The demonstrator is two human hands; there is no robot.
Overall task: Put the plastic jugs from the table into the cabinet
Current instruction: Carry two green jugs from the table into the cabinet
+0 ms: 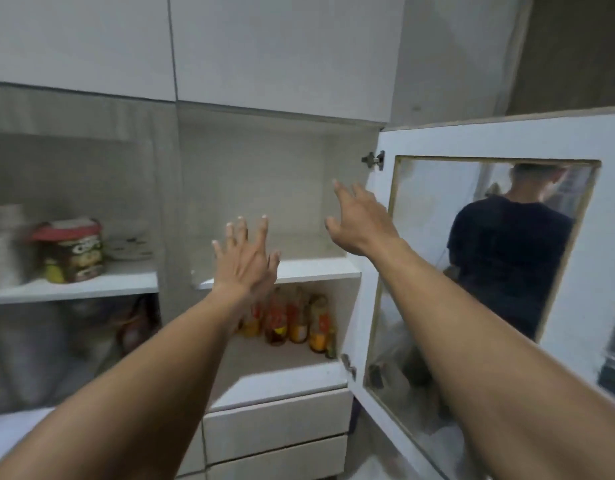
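Reaching left hand (245,259), right hand (359,220), cabinet (282,268)

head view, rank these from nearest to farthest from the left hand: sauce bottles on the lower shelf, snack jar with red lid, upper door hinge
From the left hand:
1. Sauce bottles, just below it on the lower shelf, partly behind the forearm.
2. Upper door hinge, up and to the right, at the open glass door's edge.
3. Snack jar, far left, on the neighbouring compartment's shelf.
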